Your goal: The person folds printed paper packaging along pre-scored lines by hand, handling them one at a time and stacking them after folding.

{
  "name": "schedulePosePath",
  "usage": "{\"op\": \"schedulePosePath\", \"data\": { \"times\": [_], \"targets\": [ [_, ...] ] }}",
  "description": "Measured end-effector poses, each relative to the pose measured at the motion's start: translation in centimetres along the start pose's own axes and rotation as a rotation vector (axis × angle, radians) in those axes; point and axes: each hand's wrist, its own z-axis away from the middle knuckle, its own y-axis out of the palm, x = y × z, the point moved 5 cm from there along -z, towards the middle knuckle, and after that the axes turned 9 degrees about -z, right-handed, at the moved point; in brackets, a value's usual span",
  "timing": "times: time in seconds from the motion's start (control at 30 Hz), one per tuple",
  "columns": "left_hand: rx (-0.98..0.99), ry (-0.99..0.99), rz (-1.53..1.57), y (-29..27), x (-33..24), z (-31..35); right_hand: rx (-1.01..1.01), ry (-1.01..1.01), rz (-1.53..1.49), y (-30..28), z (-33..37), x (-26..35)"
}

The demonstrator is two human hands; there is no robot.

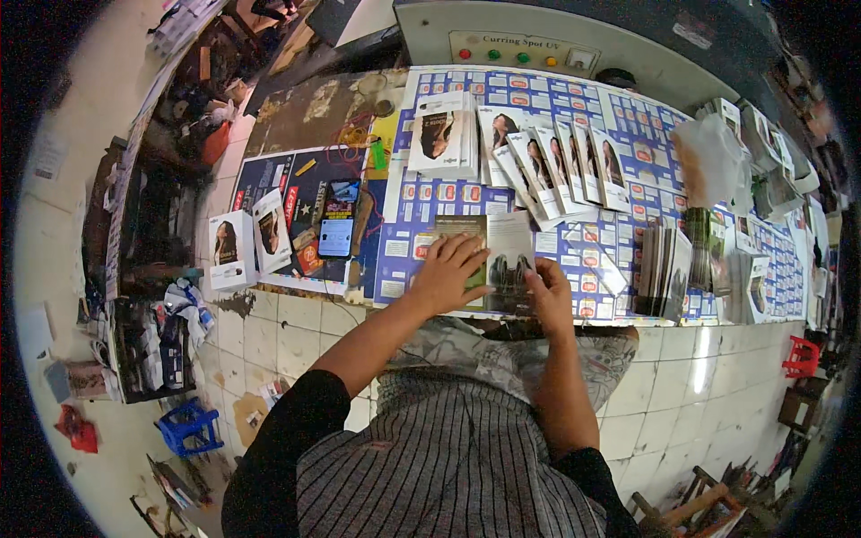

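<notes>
An opened printed leaflet lies at the near edge of the table in front of me, with a green and dark left page and a pale right page showing a dark picture. Flat on its left page rests my left hand, fingers spread and holding nothing. My right hand is at the leaflet's lower right edge, thumb and fingers closed on that edge. Beyond it, several white booklets with a long-haired portrait are fanned out. A stack of similar white booklets stands to their left.
A lit phone and a white box lie at left. On the right are a bundle of upright booklets and a plastic bag. A grey machine borders the far side. A blue stool stands on the floor.
</notes>
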Motion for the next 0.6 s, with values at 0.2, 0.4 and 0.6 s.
{"op": "schedulePosePath", "data": {
  "times": [0.2,0.4,0.6],
  "targets": [
    [0.098,0.027,-0.007,1.4,0.1,-0.3,0.168,0.409,-0.260,1.4,-0.8,1.3],
    [0.244,0.061,0.086,1.2,0.4,-1.0,0.390,-0.435,0.932,6.6,-1.2,3.7],
    [0.086,0.163,-0.150,-0.1,6.3,2.8,0.398,-0.497,0.992,6.4,-1.1,3.3]
  ]
}}
